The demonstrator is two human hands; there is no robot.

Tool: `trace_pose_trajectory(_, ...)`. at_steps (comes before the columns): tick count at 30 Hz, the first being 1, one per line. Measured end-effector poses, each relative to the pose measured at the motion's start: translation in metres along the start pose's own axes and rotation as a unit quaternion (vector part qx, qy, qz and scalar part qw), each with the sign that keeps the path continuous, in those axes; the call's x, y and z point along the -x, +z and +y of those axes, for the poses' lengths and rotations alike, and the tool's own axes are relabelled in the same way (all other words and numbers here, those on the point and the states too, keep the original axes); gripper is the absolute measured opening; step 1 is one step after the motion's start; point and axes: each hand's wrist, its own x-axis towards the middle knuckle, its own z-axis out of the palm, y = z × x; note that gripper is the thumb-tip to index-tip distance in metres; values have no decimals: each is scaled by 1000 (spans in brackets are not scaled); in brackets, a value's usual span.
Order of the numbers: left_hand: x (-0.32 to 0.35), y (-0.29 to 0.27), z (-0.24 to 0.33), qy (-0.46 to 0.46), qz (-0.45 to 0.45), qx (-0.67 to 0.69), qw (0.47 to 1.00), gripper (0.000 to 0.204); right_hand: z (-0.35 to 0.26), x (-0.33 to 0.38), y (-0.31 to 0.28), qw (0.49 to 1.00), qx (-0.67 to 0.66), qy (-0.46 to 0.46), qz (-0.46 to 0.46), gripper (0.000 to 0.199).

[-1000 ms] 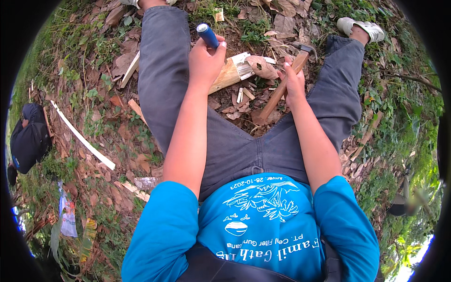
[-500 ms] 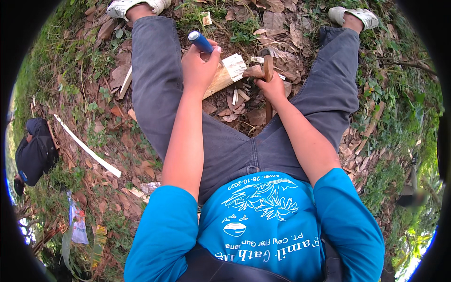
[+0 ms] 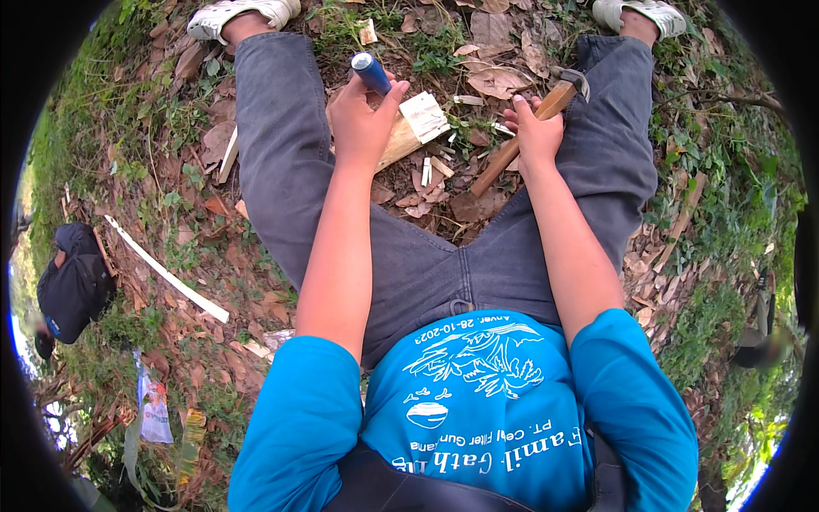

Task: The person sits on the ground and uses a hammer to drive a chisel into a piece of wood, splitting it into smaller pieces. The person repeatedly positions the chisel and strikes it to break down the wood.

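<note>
Head view: one black bag point(image 3: 75, 282), one plastic bag point(image 3: 154, 414), one long pale strip point(image 3: 168, 270) on the ground point(image 3: 189, 352) left | at least two wood chips point(image 3: 426, 172) beside one log point(image 3: 399, 147), between two legs point(image 3: 286, 145) | left grip point(image 3: 363, 119) clamped on one blue handle point(image 3: 373, 74), lower end hidden | right grip point(image 3: 537, 136) around one hammer point(image 3: 496, 166), right of log

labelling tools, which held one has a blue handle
The blue cylindrical-handled tool in the left hand; the right hand holds the brown wooden-handled hammer.
</note>
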Motion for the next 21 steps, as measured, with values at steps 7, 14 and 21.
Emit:
trace_pose_trajectory(7,2,4,6,28,1,-13,1000,26,4,7,5,999,20,7,-41,43)
trace_pose_trajectory(14,0,10,13,64,-5,-59,996,27,2,9,4,999,5,18,-37,40)
trace_pose_trajectory(21,3,25,11,134,-26,-167,976,31,-7,15,5,998,56,25,-4,29)
